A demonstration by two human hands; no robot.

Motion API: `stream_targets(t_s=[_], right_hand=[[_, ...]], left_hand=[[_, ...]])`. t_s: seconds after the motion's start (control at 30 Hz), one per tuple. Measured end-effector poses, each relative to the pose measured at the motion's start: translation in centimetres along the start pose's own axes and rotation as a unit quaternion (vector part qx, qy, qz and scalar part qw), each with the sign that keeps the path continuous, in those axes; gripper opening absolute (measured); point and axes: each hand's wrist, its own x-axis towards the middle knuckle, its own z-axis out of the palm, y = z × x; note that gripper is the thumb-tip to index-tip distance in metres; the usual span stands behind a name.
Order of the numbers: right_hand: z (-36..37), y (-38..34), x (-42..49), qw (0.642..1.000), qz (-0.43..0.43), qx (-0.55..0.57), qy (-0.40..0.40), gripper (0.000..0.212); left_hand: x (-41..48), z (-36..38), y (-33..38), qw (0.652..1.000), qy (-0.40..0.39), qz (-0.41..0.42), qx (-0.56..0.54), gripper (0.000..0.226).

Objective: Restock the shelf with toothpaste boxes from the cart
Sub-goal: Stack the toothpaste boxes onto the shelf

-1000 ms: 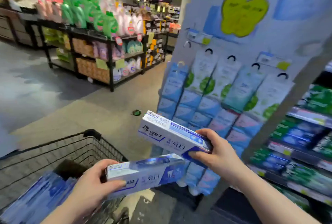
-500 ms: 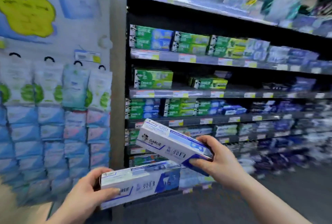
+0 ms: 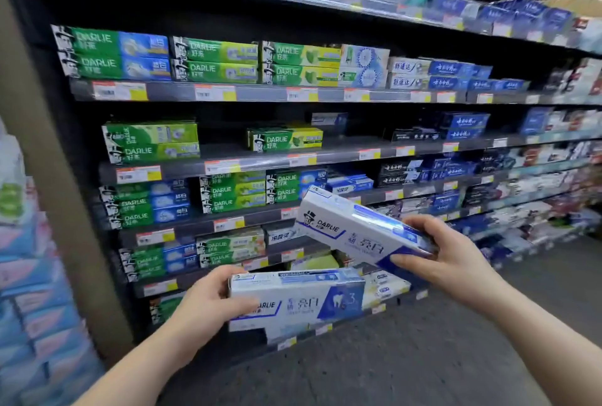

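Your left hand (image 3: 208,304) is wrapped round the left end of the lower box (image 3: 303,299). The thumb lies flat across the printed front and the fingers (image 3: 224,275) curl over the top edge, so that's a firm grip, not a loose one. That box sits pretty much level, with its long axis running left to right and the front face turned toward you. The tooth picture is at the far right end.

Your right hand (image 3: 446,252) has the right end of the upper box (image 3: 355,229) pinched. The fingers hook over the top and the thumb is tucked under the bottom edge. This one is tilted, with the free left end pointing up and left at the shelves and the held end lower.

Both boxes are in the air in front of the lower rows of the shelf unit (image 3: 228,93), neither resting on a shelf. The upper box is above and to the right of the lower one, near it. I can't tell if they touch.

Behind them are stacked green boxes (image 3: 150,143), and price tags (image 3: 138,173) run along the shelf edges.
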Motion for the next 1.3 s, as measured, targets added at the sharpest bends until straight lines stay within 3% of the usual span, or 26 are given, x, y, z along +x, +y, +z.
stream_targets(t_s=[0.1, 0.2, 0.37, 0.5, 0.6, 0.67, 0.77, 0.87, 1.13, 1.3], right_hand=[[-2.1, 2.6, 1.8, 1.000, 0.013, -0.006, 0.017, 0.041], [-3.7, 5.5, 4.4, 0.999, 0.024, -0.010, 0.033, 0.040], [-6.4, 10.0, 11.2, 0.997, 0.041, -0.026, 0.053, 0.040], [-8.6, 12.6, 17.2, 0.996, 0.042, -0.035, 0.068, 0.041], [-10.0, 14.7, 21.0, 0.996, 0.035, -0.023, 0.084, 0.043], [-10.8, 16.2, 23.4, 0.996, 0.038, -0.019, 0.084, 0.041], [-12.2, 18.7, 27.8, 0.996, 0.038, -0.030, 0.068, 0.041], [-13.4, 21.4, 33.4, 0.998, 0.001, -0.043, 0.042, 0.039], [-14.2, 27.5, 49.5, 0.990, -0.113, -0.061, -0.064, 0.045], [-12.2, 28.1, 56.7, 0.967, -0.213, -0.084, -0.108, 0.049]], left_hand=[[3.7, 2.7, 1.4, 1.000, -0.024, 0.009, 0.013, 0.051], [8.0, 5.7, 2.3, 0.999, -0.040, 0.017, 0.015, 0.035], [16.9, 9.8, 4.4, 0.997, -0.065, 0.037, -0.004, 0.033], [24.0, 12.2, 7.0, 0.994, -0.095, 0.044, -0.008, 0.047], [28.6, 14.2, 8.1, 0.993, -0.105, 0.041, -0.015, 0.037], [30.9, 15.5, 8.7, 0.993, -0.106, 0.041, -0.008, 0.045], [33.9, 17.3, 9.2, 0.995, -0.088, 0.035, 0.003, 0.054], [36.6, 19.5, 9.7, 0.997, -0.073, 0.035, 0.010, 0.043], [41.3, 24.7, 10.4, 0.997, 0.076, 0.000, 0.022, 0.053], [42.2, 26.9, 11.1, 0.987, 0.160, 0.005, 0.004, 0.042]])
